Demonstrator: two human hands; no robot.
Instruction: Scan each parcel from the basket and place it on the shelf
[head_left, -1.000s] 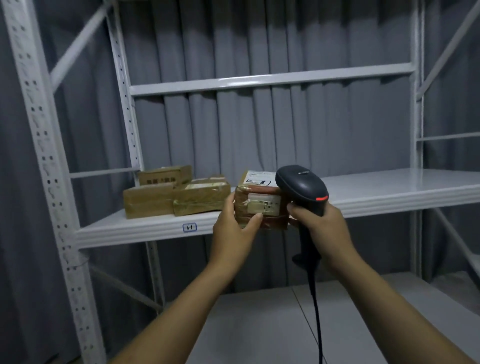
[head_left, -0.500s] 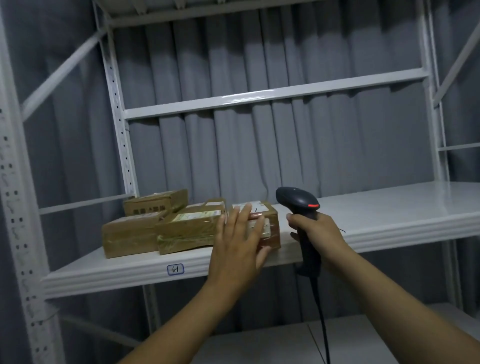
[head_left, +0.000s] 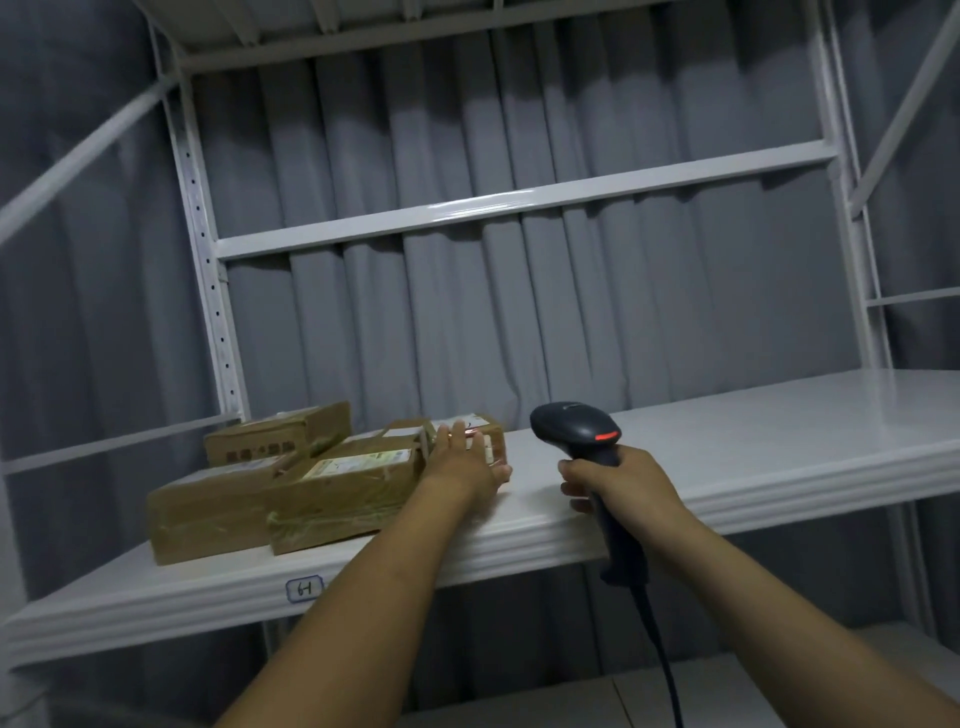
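A small brown taped parcel (head_left: 491, 434) with a white label lies on the white shelf (head_left: 727, 447), just right of several other brown parcels. My left hand (head_left: 462, 465) is stretched flat against its front, fingers straight, covering most of it. My right hand (head_left: 618, 486) grips the handle of a black barcode scanner (head_left: 576, 428) with a red stripe. The scanner is held upright in front of the shelf edge, to the right of the parcel, and its cable hangs down.
Three larger brown parcels (head_left: 332, 488) sit grouped on the shelf's left part, near a label marked 61 (head_left: 305, 588). White uprights (head_left: 205, 244) and an upper shelf beam (head_left: 519, 200) frame the bay. Grey curtain hangs behind. A lower white surface (head_left: 519, 704) lies below.
My left hand carried the small parcel onto the shelf, let go and pushed it back beside the others. The scanner stayed in my right hand. The view has moved closer and tilted up.
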